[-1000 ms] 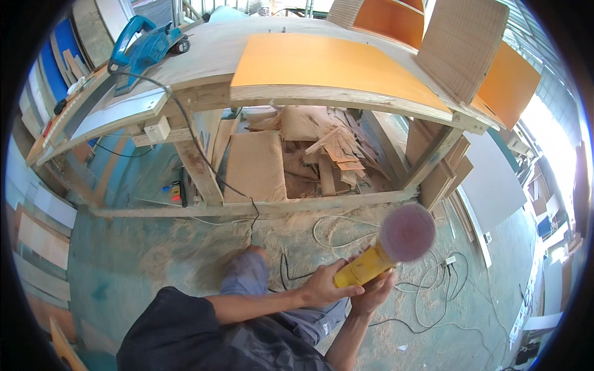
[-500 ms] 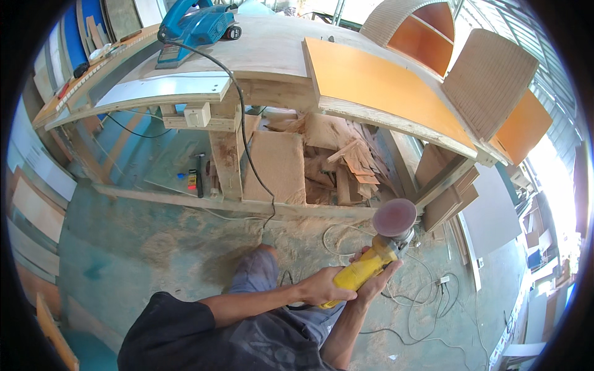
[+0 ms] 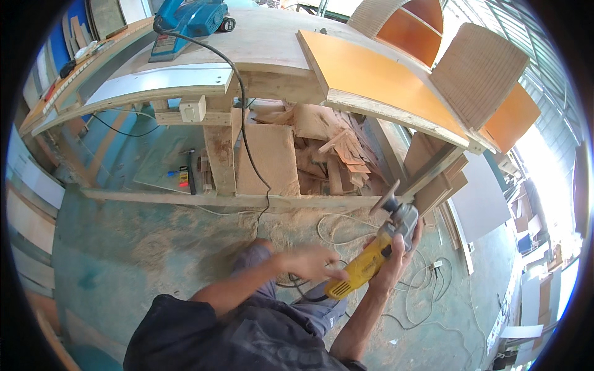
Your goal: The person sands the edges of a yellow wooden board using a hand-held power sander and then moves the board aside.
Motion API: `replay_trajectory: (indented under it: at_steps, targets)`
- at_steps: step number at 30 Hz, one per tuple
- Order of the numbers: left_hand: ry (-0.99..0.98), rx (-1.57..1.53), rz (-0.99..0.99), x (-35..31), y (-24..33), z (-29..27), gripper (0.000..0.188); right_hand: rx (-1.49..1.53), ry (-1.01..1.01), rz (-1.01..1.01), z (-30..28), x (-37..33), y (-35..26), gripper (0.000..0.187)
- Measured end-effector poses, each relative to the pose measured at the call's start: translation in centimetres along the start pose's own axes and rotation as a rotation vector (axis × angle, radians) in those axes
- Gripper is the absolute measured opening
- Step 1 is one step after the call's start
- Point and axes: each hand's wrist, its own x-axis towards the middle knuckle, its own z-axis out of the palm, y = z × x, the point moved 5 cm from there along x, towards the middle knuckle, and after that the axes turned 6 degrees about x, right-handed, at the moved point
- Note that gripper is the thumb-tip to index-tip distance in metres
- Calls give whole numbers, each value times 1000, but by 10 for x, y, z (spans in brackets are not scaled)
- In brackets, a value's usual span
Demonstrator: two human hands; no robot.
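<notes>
A yellow angle grinder (image 3: 365, 266) with a grey metal head rests in my right hand (image 3: 395, 263), whose fingers wrap round its body near the head. Its sanding disc (image 3: 386, 198) appears nearly edge-on, tilted toward the workbench. Beside the rear of the tool, my left hand (image 3: 309, 262) is smeared by motion, so its fingers are not clear. Above the grinder, an orange-faced board (image 3: 383, 80) lies along the front edge of the workbench (image 3: 272, 40).
A blue electric planer (image 3: 189, 28) stands on the bench, its black cord hanging over the front. Curved ribbed wooden pieces (image 3: 479, 74) stand at the right. Wood offcuts (image 3: 346, 154) fill a space under the bench. Cables (image 3: 427, 297) loop across the dusty floor.
My left hand has come off the grinder's body and moved left. The grinder has turned in my right hand, so its disc went from face-on to nearly edge-on.
</notes>
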Motion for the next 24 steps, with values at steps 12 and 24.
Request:
replay_trajectory:
  at_steps: [12, 24]
  targets:
    - [724, 748, -97, 60, 72, -392, 65, -618, -259, -606, 137, 11, -53, 81]
    - [357, 963, -496, 134, 11, -409, 89, -616, -157, -777, 128, 19, -32, 78]
